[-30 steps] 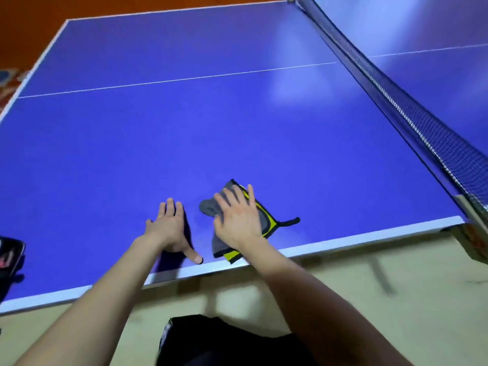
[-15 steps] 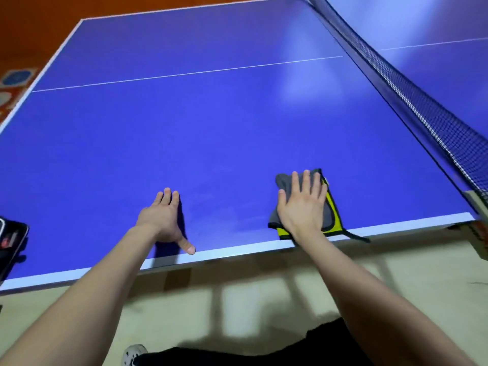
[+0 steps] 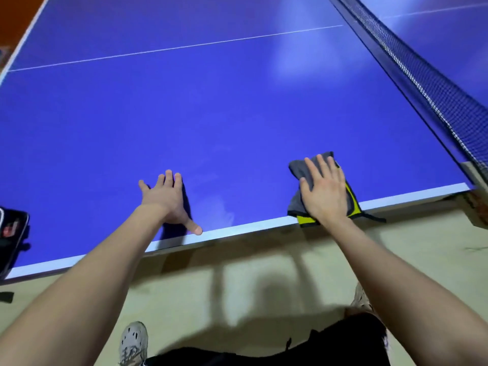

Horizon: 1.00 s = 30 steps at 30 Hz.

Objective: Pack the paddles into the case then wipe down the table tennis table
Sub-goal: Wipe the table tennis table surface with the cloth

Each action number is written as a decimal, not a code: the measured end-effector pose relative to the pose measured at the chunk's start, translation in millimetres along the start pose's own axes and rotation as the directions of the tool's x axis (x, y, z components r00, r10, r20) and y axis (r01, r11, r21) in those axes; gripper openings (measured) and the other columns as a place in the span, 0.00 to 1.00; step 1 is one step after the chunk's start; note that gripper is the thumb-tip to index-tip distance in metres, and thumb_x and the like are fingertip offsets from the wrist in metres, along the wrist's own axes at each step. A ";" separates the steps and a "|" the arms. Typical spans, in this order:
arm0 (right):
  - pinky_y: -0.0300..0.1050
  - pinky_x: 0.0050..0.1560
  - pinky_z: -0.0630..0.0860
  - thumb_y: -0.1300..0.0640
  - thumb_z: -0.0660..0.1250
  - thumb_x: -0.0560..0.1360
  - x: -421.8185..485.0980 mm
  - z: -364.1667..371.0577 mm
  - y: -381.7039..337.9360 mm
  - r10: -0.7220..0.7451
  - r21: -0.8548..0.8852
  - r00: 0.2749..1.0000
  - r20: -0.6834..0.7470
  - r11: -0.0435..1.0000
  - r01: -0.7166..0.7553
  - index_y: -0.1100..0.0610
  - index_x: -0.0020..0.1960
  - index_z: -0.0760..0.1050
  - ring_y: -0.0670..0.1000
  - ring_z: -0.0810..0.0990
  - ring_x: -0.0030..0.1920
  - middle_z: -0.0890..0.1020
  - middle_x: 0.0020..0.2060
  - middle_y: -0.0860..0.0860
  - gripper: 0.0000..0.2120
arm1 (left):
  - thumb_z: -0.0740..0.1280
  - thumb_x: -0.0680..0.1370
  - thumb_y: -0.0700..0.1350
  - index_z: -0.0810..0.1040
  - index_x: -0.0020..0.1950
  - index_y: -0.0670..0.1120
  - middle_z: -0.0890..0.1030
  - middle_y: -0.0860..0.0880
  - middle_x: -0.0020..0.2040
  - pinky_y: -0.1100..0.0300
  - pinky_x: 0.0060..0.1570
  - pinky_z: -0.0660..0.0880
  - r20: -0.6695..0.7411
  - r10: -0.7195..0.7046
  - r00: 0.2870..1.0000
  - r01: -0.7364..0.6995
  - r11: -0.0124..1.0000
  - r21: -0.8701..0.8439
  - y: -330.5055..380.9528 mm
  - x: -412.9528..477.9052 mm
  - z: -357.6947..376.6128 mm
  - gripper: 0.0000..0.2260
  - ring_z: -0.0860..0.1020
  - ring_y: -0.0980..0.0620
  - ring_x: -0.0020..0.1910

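- The blue table tennis tabletop (image 3: 237, 114) is cut off at the top and left; its white near edge (image 3: 237, 227) is the landmark here.
- The right hand (image 3: 326, 191) presses flat, fingers straight and slightly spread, on a folded grey cloth with yellow-green trim (image 3: 298, 170). The cloth overhangs that edge and is mostly hidden under the palm.
- The left hand (image 3: 165, 200) lies flat just beyond the edge, fingers spread.
- A black case with red marking (image 3: 12, 233) lies far left along the edge, cropped by the frame; open or zipped, I cannot tell.
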State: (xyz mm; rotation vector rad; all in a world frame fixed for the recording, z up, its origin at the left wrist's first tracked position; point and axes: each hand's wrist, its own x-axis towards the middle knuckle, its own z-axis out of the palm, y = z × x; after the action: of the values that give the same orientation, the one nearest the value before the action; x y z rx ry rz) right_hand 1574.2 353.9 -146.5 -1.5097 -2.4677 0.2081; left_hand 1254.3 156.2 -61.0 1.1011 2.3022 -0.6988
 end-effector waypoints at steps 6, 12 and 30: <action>0.70 0.84 0.54 0.44 0.56 0.81 -24.1 8.4 -73.8 0.181 -0.054 0.981 -0.067 0.981 -0.185 0.48 0.84 0.69 0.66 0.59 0.85 0.65 0.85 0.59 0.31 | 0.72 0.41 0.85 0.35 0.87 0.49 0.36 0.48 0.87 0.34 0.82 0.51 -0.091 0.073 0.993 -0.086 0.984 -0.155 -14.6 3.1 16.4 0.86 0.39 0.47 0.87; 0.68 0.84 0.54 0.44 0.58 0.85 -67.5 27.4 -193.0 -0.351 0.048 0.932 0.094 0.936 0.348 0.48 0.84 0.67 0.61 0.55 0.87 0.63 0.86 0.53 0.29 | 0.75 0.42 0.83 0.32 0.86 0.50 0.34 0.50 0.87 0.39 0.83 0.53 -0.083 0.123 0.989 -0.134 0.982 -0.133 -27.9 7.0 16.3 0.86 0.37 0.49 0.86; 0.65 0.85 0.55 0.46 0.61 0.84 -59.1 36.4 -175.7 -0.595 0.138 0.799 0.088 0.801 0.582 0.47 0.83 0.70 0.59 0.56 0.87 0.64 0.86 0.51 0.27 | 0.82 0.62 0.69 0.58 0.86 0.62 0.55 0.60 0.87 0.48 0.67 0.75 -0.272 0.223 0.936 -0.258 0.961 -0.100 -63.3 14.3 3.1 0.57 0.67 0.51 0.81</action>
State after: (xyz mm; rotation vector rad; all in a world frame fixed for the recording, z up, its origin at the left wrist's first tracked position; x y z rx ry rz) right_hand 1439.5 221.4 -146.1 -0.6348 -2.8358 0.3143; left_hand 1196.0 127.7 -57.4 1.4512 2.3273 -0.3158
